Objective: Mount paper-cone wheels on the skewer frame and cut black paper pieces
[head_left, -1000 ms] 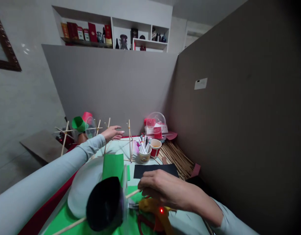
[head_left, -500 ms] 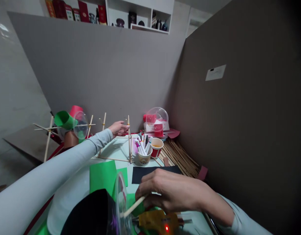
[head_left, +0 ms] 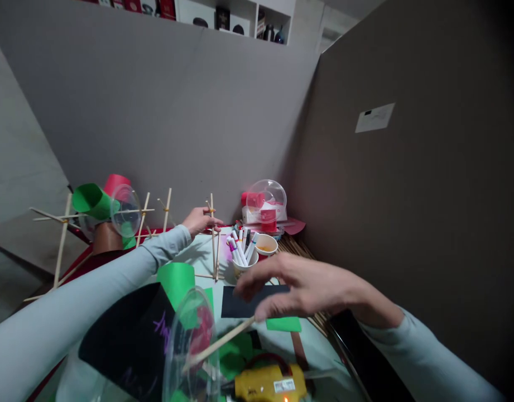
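Between grey partitions, cluttered pale table (head_left: 206, 251), left hand (head_left: 201, 219) gripping stick frame (head_left: 212, 237), right hand (head_left: 301, 287) unclenched.

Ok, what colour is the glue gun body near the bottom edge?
Yellow; the glue gun shows in the head view, with a white label on its side.

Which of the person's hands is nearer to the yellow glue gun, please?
The right. The right hand hovers just above and beyond the yellow glue gun; the left hand is far off at the upright wooden stick frame near the back.
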Available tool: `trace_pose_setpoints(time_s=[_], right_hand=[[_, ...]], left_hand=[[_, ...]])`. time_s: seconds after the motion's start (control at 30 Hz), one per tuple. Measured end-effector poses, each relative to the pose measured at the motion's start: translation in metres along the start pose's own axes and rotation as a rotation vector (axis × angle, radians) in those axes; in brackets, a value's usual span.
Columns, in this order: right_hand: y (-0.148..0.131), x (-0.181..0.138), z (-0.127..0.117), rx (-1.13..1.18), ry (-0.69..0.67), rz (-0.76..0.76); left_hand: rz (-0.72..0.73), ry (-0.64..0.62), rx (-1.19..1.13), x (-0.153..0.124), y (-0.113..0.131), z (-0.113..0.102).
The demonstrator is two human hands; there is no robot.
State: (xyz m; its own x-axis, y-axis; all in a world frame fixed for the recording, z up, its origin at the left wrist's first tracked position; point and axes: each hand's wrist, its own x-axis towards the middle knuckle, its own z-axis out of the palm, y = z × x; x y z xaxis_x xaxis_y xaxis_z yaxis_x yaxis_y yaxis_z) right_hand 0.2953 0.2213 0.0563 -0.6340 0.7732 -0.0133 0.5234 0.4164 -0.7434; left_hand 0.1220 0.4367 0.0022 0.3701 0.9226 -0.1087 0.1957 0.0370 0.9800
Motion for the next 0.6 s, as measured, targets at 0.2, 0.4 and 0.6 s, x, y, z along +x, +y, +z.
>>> trace_pose_setpoints(time_s=[0.2,0.4,0.6], right_hand=[[0.030,0.060,-0.032,-0.158,0.388,0.040],[0.065,0.133,-0.046,-0.274,0.580,0.314],[0.082,0.166,-0.053,-0.380,0.556,0.500]], left_hand=[[0.092,-0.019,-0.132,-0.016,-0.002,-0.005],[0.112,-0.044,-0.223,-0.016,-0.004,-0.004],[0.157,-0.022,-0.255,-0.014,-0.004,-0.006]])
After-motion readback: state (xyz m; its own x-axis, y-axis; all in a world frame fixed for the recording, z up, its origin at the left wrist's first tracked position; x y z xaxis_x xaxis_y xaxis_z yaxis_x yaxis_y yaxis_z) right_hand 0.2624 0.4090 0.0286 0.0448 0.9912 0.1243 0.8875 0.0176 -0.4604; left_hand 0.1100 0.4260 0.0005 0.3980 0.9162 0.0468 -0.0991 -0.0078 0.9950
